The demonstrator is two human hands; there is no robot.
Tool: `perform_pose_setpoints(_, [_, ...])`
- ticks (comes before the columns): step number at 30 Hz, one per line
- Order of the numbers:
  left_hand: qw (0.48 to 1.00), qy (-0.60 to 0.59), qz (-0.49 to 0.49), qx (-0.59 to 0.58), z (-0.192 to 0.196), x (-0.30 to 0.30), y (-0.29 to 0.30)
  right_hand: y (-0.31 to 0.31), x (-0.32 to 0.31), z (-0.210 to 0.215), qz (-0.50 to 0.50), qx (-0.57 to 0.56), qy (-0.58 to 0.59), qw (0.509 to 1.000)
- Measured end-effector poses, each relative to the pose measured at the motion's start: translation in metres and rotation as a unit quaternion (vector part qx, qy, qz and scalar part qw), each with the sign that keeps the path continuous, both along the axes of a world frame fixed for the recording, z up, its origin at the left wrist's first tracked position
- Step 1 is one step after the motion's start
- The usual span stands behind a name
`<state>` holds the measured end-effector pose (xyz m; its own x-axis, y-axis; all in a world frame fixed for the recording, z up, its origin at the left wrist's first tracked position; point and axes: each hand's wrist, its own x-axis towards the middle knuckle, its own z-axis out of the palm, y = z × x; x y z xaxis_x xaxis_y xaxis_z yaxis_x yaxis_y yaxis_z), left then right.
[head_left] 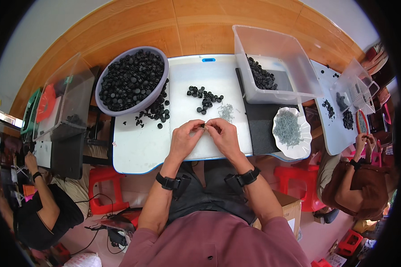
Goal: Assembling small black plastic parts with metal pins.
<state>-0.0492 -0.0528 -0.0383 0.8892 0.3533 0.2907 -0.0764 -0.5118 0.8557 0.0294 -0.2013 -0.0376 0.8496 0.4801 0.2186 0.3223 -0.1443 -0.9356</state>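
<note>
At the centre of the head view, the bare left hand (185, 139) and right hand (223, 137) meet, pinching a small dark piece (203, 126) above the smooth white table (140, 149); round black caps (128, 80) heap the purple-grey plastic basin (165, 73), upper left.

Slants the left forearm (158, 207) and right forearm (262, 198) inward and away from the torso, with elbows set wide. Holds the left hand (185, 137) and right hand (223, 135) close together at the midline, backs upward. Pinches with thumb and bent index finger on each side, fingertips nearly meeting.
</note>
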Motion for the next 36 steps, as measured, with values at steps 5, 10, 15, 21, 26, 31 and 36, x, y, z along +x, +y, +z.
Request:
perform_pose_setpoints(5, [1.000, 0.013, -0.002, -0.019, 0.000, -0.002, 0.000, -0.002, -0.004, 0.004, 0.010, 0.002, -0.046, 0.999])
perform_pose_setpoints(10, [0.999, -0.003, -0.016, -0.031, 0.009, -0.005, 0.004, -0.005, -0.001, -0.003, -0.002, 0.077, 0.089, 0.993])
perform_pose_setpoints(15, [0.993, 0.018, -0.019, -0.111, 0.004, -0.004, 0.000, -0.003, 0.000, -0.012, 0.028, 0.100, 0.077, 0.992])
perform_pose_setpoints(21, [0.995, 0.002, -0.037, -0.092, -0.001, -0.003, 0.002, -0.005, 0.000, -0.005, 0.046, 0.130, 0.142, 0.980])
perform_pose_setpoints(26, [0.998, -0.021, -0.046, -0.028, 0.003, -0.001, 0.004, -0.010, 0.004, -0.005, 0.058, 0.137, 0.155, 0.977])
perform_pose_setpoints(31, [0.997, 0.040, 0.034, 0.065, 0.015, 0.025, 0.023, -0.008, 0.007, -0.009, -0.031, 0.173, 0.152, 0.973])
perform_pose_setpoints(36, [0.981, 0.055, -0.043, 0.183, 0.018, 0.048, 0.043, -0.006, 0.003, -0.006, -0.032, 0.156, 0.117, 0.980])
